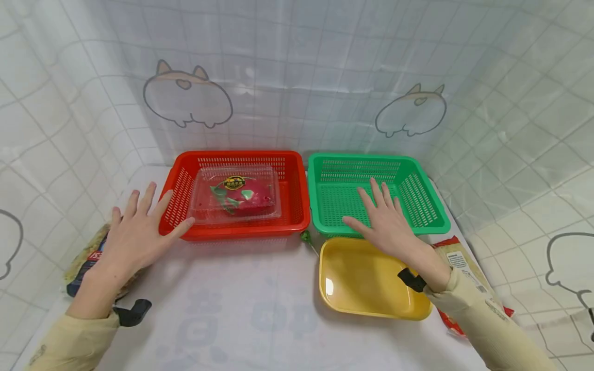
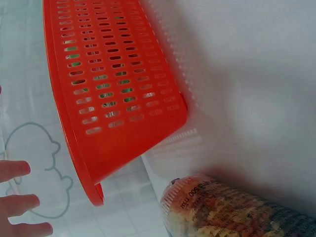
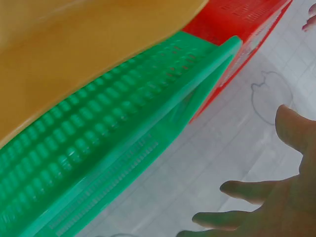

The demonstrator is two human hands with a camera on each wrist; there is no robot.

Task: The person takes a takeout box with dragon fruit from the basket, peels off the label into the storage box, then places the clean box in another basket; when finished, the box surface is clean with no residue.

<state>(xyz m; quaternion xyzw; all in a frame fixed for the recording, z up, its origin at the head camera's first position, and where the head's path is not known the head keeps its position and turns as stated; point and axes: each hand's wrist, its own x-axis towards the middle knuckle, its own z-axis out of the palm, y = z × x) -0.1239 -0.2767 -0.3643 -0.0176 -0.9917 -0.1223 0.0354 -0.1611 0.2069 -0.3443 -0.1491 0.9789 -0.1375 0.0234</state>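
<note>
My left hand (image 1: 139, 234), fingers spread and straight, hovers over the near left corner of the red basket (image 1: 241, 231) and holds nothing. Inside that basket lies a clear plastic box (image 1: 204, 201) with a sticker on its lid and a pink fruit with green leaf tips, resembling a dragon fruit (image 1: 255, 201), in it. My right hand (image 1: 390, 224) is also spread, above the near side of the green basket (image 1: 320, 206) and the far edge of the yellow basin (image 1: 366, 293). In the right wrist view its fingers (image 3: 252, 190) grip nothing.
A filled bag (image 1: 85, 257) lies on the left beneath my forearm; its clear end (image 2: 217, 207) shows yellowish pieces. Another bag with red ends (image 1: 457, 257) is partly under my right forearm. A small green-headed stick (image 1: 306, 237) lies between the baskets. Patterned sheeting walls stand behind and beside.
</note>
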